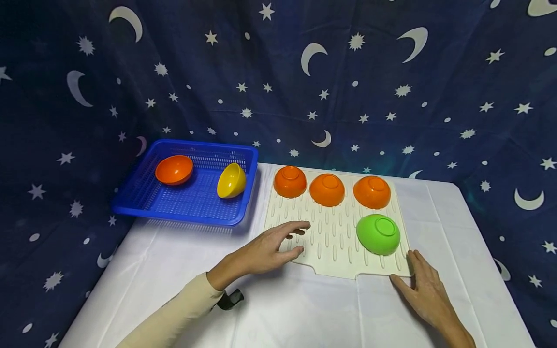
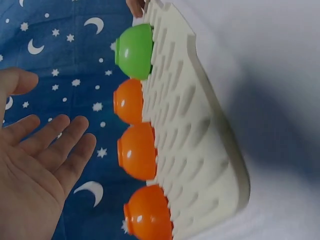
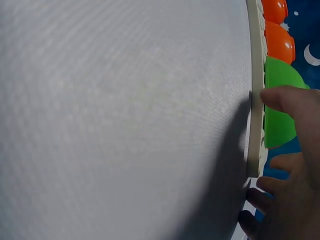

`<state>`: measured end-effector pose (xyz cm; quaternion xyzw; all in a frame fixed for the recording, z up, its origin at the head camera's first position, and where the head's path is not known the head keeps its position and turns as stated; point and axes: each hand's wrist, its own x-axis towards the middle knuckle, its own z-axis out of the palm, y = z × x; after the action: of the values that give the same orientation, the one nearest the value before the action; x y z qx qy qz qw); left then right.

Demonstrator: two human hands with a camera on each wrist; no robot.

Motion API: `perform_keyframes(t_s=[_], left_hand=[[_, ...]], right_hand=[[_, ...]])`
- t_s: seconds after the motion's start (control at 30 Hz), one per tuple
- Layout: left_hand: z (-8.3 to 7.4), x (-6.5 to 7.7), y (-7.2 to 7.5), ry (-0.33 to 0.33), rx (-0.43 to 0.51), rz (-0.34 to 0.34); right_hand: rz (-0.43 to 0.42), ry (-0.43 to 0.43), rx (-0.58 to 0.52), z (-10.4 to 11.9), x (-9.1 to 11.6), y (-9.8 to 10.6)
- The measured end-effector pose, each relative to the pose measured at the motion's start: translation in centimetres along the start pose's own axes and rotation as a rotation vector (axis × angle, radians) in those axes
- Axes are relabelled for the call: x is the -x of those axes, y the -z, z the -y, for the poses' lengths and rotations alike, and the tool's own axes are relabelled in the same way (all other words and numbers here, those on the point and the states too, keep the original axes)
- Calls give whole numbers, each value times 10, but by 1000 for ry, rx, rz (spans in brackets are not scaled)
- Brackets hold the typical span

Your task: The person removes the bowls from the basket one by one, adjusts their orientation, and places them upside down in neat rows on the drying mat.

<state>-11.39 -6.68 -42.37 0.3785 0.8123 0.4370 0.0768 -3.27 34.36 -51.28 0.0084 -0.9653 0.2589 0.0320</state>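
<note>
Possibly, a push by the right hand [image 1: 428,291], spread at the mat's [image 1: 337,266] four-o'clock corner, could jolt the green bowl [image 1: 376,236]; the left hand [image 1: 271,247] gapes empty.

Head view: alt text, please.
A person's left hand hovers over a ridged white mat, right hand at its near right corner. Three orange bowls and one green bowl sit overturned on it; a blue basket holds one orange bowl, one yellow bowl.

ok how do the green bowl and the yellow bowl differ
The green bowl lies upside down, base up, while the yellow bowl is tilted. The green bowl sits on the white ridged mat; the yellow bowl is inside the blue basket. Both are glossy and plain, and neither is held.
</note>
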Motion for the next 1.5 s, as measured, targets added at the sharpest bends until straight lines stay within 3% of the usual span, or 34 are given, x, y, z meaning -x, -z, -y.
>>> perform_keyframes(t_s=[0.13, 0.33, 0.57, 0.63, 0.7, 0.8, 0.9, 1.0, 1.1, 1.3, 1.5], left_hand=[[4, -1, 17, -21, -44, -5], [13, -8, 59, -35, -111, -32], [30, -19, 111, 7, -14, -111], [35, -23, 127, 48, -1, -125], [39, -27, 142, 131, -12, -125], [51, -34, 164, 329, -97, -67], [66, -38, 181, 549, -188, 43], [82, -41, 192, 707, -240, 151], [97, -43, 198, 771, -245, 229], [120, -42, 201, 762, -161, 295], [130, -33, 195, 759, -93, 273]], right_hand=[[29, -17, 42, -3, 0, 2], [63, -44, 38, -9, -2, 4], [81, -67, 41, -13, -6, 5], [72, -63, 38, -13, -7, 5], [67, -60, 35, -14, -8, 5], [69, -62, 35, -13, -10, 6], [97, -69, 39, -12, -11, 7], [130, -80, 33, -9, -11, 6], [133, -86, 21, -6, -12, 5], [121, -99, 11, -5, -9, 1], [130, -119, 14, -4, -3, -1]])
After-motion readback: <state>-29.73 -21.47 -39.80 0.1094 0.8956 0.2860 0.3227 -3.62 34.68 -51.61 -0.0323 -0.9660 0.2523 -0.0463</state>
